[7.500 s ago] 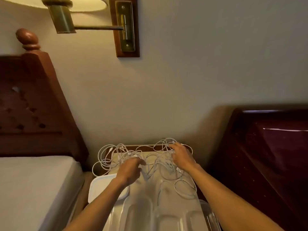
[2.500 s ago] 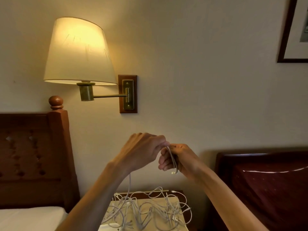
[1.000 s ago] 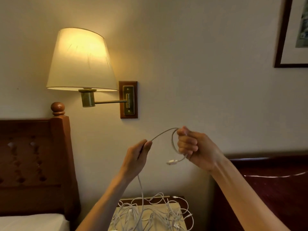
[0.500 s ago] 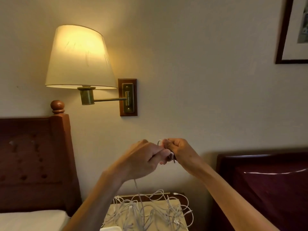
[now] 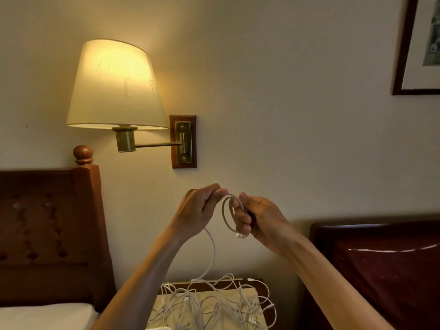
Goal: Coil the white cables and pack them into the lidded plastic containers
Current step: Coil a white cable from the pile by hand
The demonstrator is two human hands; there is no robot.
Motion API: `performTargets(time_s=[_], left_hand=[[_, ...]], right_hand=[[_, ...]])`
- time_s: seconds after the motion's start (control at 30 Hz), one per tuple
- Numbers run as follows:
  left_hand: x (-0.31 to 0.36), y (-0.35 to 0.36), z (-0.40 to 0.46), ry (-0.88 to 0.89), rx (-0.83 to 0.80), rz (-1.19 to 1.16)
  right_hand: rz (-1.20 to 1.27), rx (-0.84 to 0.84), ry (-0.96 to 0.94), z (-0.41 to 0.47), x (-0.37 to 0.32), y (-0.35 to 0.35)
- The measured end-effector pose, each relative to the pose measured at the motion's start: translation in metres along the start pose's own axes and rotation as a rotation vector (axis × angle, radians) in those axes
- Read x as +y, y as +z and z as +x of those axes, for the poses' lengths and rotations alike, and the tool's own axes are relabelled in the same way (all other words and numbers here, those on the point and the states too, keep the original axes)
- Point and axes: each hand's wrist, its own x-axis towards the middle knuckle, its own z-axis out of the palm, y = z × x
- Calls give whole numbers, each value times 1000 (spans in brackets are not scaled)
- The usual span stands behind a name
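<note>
Both hands are raised in front of the wall. My right hand [image 5: 258,216] grips a small coil of white cable [image 5: 226,214], with its plug end hanging at the bottom of the loops. My left hand [image 5: 198,211] pinches the same cable just left of the coil. From there the loose length [image 5: 213,253] drops to a tangled pile of white cables [image 5: 214,306] on the nightstand [image 5: 247,295]. The plastic containers are out of sight, save a white corner [image 5: 159,328] at the bottom edge.
A lit wall lamp [image 5: 114,86] on a brass arm hangs above left. A dark wooden headboard [image 5: 47,234] and white bedding [image 5: 45,315] stand at left. Another dark headboard [image 5: 381,265] is at right. A framed picture [image 5: 416,44] hangs top right.
The cable now forms a visible coil in my right hand, and my hands have drawn slightly apart from half a second ago. More of the cable has been wound up from the pile.
</note>
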Motion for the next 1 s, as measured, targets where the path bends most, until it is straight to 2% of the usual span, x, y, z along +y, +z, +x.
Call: performTargets(time_s=[0.1, 0.2, 0.3, 0.37, 0.43, 0.5, 0.57, 0.7, 0.83, 1.0], left_hand=[[-8, 12, -8, -85, 66, -170], [-24, 30, -28, -255, 111, -295], [-40, 51, -61, -397, 107, -244], [-38, 60, -74, -448, -1, -153], [-17, 56, -72, -386, -280, -2], [11, 45, -61, -258, -473, 138], [38, 24, -42, -133, -403, 169], [44, -11, -8, 30, -189, 401], [22, -17, 8, 60, -157, 450], [-1, -11, 9, 42, -92, 253]], right_hand=[[199, -51, 8, 2, -13, -3], [327, -63, -16, 3, -27, -8], [406, -22, -61, 5, -43, -13], [406, 46, -89, 10, -47, -18], [219, 142, -138, 17, -41, -22], [-148, 233, -199, 22, -22, -23], [-407, 244, -221, 23, -1, -21], [-534, 129, -162, 13, 16, -11], [-458, 93, -125, 7, 13, -3], [-160, -13, -2, 3, 2, 5]])
